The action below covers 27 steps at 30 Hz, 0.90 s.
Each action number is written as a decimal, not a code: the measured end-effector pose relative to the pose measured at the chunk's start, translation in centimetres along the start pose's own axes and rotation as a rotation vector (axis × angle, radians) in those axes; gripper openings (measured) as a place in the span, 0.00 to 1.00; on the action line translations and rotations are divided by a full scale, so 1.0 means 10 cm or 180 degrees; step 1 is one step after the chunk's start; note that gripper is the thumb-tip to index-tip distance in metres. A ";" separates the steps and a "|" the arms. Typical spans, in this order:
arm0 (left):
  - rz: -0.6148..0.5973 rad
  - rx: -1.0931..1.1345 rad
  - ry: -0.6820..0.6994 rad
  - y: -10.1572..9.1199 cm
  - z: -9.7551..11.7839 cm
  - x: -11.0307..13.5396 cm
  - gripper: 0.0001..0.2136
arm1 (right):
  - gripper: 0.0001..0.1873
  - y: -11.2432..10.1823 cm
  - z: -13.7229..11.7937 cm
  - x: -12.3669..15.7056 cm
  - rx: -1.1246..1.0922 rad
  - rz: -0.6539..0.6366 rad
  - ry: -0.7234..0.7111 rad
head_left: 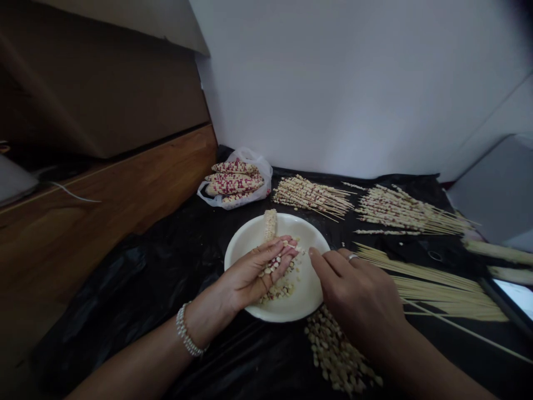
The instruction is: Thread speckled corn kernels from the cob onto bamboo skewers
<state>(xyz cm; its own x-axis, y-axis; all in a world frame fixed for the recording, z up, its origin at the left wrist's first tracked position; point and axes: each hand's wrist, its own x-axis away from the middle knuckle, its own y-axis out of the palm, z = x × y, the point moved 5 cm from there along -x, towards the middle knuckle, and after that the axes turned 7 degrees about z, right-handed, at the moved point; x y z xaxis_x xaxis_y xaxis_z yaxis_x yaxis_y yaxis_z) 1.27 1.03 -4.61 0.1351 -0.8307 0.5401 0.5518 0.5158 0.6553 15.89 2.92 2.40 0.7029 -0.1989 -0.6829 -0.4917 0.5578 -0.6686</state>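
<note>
My left hand (260, 272) is palm up over a white bowl (237, 239), with loose corn kernels (270, 268) cupped in the palm. Its thumb and fingertips meet near a thin pale tip with kernels at it. My right hand (358, 283), a ring on one finger, is closed just right of them. A long bamboo skewer (462, 330) runs out behind the right hand, in line with its pinched fingers and that tip; the fingers hide the middle of it. Inside the bowl, a stripped corn cob (270, 223) leans on the far rim, above more loose kernels (283, 289).
A plastic bag (264, 178) of speckled corn cobs (235, 180) lies behind the bowl. Kernel-threaded skewers (312, 195) form two piles at the back. Bare skewers (441, 283) and a lit screen (514, 294) are at right. Kernels (337, 350) lie on the black plastic sheet (150, 278).
</note>
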 end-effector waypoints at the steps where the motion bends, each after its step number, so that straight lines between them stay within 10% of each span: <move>1: 0.0014 -0.0005 0.0005 0.00 0.00 0.00 0.12 | 0.14 0.00 0.00 0.00 0.0000 -0.0010 -0.0005; 27: 0.0058 0.0176 -0.0349 0.06 -0.08 0.03 0.06 | 0.15 0.09 -0.11 0.04 -0.0200 0.0145 -0.0112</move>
<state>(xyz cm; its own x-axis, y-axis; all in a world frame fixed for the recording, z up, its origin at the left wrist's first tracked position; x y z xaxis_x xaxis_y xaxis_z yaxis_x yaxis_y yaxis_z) 2.34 0.94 -4.51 0.0520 -0.7948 0.6047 0.5036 0.5437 0.6714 15.17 2.44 1.18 0.6962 -0.1453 -0.7030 -0.5541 0.5138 -0.6550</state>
